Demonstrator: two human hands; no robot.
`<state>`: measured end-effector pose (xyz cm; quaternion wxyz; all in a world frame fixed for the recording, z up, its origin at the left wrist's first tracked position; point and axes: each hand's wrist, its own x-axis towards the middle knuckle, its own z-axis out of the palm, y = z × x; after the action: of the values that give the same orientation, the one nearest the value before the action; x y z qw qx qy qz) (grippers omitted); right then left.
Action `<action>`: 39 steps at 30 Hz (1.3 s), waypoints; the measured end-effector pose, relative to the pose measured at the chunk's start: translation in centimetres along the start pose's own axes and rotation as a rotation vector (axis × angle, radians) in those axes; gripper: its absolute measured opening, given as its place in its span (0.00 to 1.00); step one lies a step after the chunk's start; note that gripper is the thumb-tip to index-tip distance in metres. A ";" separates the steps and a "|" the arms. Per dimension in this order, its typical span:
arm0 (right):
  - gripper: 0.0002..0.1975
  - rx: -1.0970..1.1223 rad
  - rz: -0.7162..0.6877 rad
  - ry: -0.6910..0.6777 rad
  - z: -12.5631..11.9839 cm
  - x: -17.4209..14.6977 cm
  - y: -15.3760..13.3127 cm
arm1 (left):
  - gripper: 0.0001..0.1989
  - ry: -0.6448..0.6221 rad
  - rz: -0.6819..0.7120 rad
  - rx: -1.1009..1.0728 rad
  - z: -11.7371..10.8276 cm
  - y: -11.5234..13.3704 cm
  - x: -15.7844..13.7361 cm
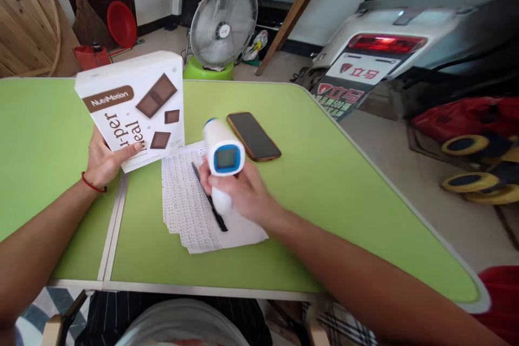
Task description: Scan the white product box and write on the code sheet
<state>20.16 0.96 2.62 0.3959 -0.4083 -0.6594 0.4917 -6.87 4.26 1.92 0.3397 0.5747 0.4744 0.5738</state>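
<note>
My left hand (pixel 106 158) grips the lower left corner of a white box (pixel 133 86) with "NutriMotion" and chocolate pieces printed on it, thumb across its front. The box is held tilted over the green table. My right hand (pixel 247 189) is wrapped round the handle of a white and blue infrared thermometer (pixel 227 138), its grey screen turned toward me. Below it lie overlapping sheets of handwritten paper (pixel 182 203) with a black pen (pixel 208 194) on top. A dark phone (pixel 255 136) in a brown case rests just right of the thermometer.
The green folding table (pixel 344 200) has a pale metal edge and a seam at left. Beyond it a fan (pixel 224 27) stands on a green stool (pixel 208 71). To the right is a white scooter (pixel 389 27). A red basin (pixel 121 24) leans at the back left.
</note>
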 end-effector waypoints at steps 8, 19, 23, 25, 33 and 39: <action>0.12 0.265 0.236 -0.163 4.0 -1.7 -0.3 | 0.29 -0.108 -0.118 -0.077 1.6 1.3 -2.1; 0.09 0.383 0.323 -0.204 4.3 -1.8 0.6 | 0.30 -0.124 -0.165 -0.076 1.9 0.7 -2.4; 0.07 0.409 0.312 -0.216 4.5 -1.8 0.6 | 0.30 -0.128 -0.155 -0.057 1.8 0.6 -2.3; 0.06 0.423 0.292 -0.219 4.6 -1.8 0.6 | 0.31 -0.127 -0.156 -0.057 1.8 0.6 -2.3; 0.06 0.402 0.309 -0.231 4.5 -1.7 0.3 | 0.31 -0.116 -0.173 -0.072 2.1 1.1 -2.5; 0.05 0.422 0.287 -0.246 4.5 -1.7 0.4 | 0.31 -0.116 -0.169 -0.085 2.0 1.0 -2.5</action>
<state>16.69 -2.02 1.07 0.3155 -0.3436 -0.5209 0.7149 -4.44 1.91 1.82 0.4379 0.5501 0.4759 0.5283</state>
